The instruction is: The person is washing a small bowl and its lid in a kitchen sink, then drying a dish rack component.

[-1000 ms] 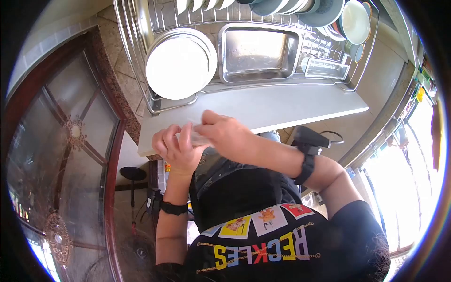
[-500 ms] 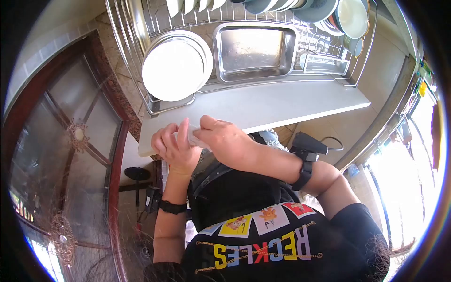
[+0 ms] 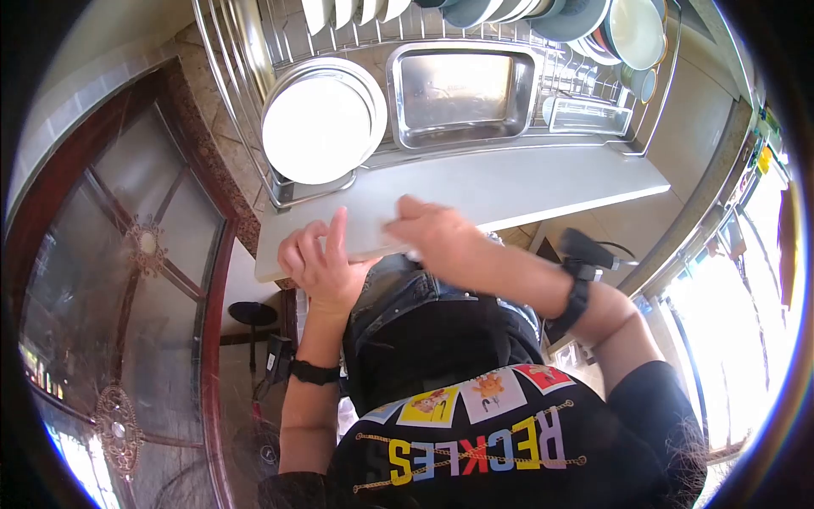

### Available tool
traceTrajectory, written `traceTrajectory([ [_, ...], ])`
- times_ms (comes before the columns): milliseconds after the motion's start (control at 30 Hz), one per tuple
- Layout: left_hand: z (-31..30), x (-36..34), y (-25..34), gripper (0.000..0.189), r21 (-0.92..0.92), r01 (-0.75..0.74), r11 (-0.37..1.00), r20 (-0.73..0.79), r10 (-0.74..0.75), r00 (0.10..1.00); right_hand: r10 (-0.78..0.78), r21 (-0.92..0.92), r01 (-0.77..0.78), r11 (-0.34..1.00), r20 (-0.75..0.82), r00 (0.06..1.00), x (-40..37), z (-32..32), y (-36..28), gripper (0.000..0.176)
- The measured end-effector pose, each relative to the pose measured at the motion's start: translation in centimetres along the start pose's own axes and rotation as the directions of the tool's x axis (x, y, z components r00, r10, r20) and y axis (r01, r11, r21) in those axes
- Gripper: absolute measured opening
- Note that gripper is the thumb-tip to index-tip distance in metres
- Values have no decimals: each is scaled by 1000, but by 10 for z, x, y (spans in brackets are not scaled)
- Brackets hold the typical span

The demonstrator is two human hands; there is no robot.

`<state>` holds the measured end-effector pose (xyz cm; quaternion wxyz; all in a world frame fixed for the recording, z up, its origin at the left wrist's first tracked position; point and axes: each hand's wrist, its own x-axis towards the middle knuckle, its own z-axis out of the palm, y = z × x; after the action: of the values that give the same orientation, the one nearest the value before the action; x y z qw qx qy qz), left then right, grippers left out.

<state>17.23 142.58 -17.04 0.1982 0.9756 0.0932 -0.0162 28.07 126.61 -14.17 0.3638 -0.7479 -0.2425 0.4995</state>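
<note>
My left hand [image 3: 318, 265] is at the near left part of the long white board [image 3: 509, 182], its fingers curled and one digit pointing up. What it holds, if anything, is hidden. To its right, a gap away, my right hand [image 3: 441, 242] is over the board's near edge, blurred by motion. A small pale patch shows under its fingers, too smeared to make out.
Behind the board stands a wire dish rack [image 3: 280, 204] with stacked white plates [image 3: 318, 131], a steel tray [image 3: 462, 140], a clear container [image 3: 589, 117] and several bowls [image 3: 636, 34]. A dark-framed glass door [image 3: 165, 254] is on the left.
My right hand has moved away from my left hand, to the right, and is blurred. The pale, filmy thing between my hands no longer shows clearly. My left hand has barely moved.
</note>
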Motion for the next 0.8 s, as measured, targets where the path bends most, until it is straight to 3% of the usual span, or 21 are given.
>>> traceTrajectory([
  [67,-3,1,1,82,-6,3,1000,22,-3,1000,216,-79,-209,975,88,972,-11,-22,19,32],
  [100,-3,2,1,81,-4,6,1000,34,-6,999,277,-23,-276,961,107,955,-12,-26,27,33],
  [133,-3,2,1,81,-4,7,1000,32,-7,999,276,-24,-275,961,107,955,-9,-19,26,33],
  [200,-2,3,2,82,-13,-1,1000,6,1,1000,98,-82,-96,992,23,995,5,7,14,32],
  [333,0,1,-1,82,-9,2,1000,7,-2,1000,-28,53,25,998,41,999,13,12,-3,36],
  [400,1,2,-2,82,13,-21,1000,-30,21,999,-23,31,22,999,28,999,-5,-3,13,40],
  [467,1,2,-2,83,13,-19,1000,-20,19,1000,226,-55,-221,974,118,967,-12,-23,32,44],
  [500,0,3,-1,83,14,-19,1000,-10,19,1000,237,-90,-229,969,91,967,-8,-22,36,42],
  [600,0,4,0,84,3,-11,1000,-23,11,1000,123,-103,-111,989,128,984,15,6,13,41],
  [633,0,3,-1,84,8,-10,1000,-24,10,1000,-7,-43,9,999,50,999,19,14,0,41],
  [800,-2,4,2,79,-2,-7,1000,4,7,1000,25,20,-25,999,30,999,-6,-11,17,39],
])
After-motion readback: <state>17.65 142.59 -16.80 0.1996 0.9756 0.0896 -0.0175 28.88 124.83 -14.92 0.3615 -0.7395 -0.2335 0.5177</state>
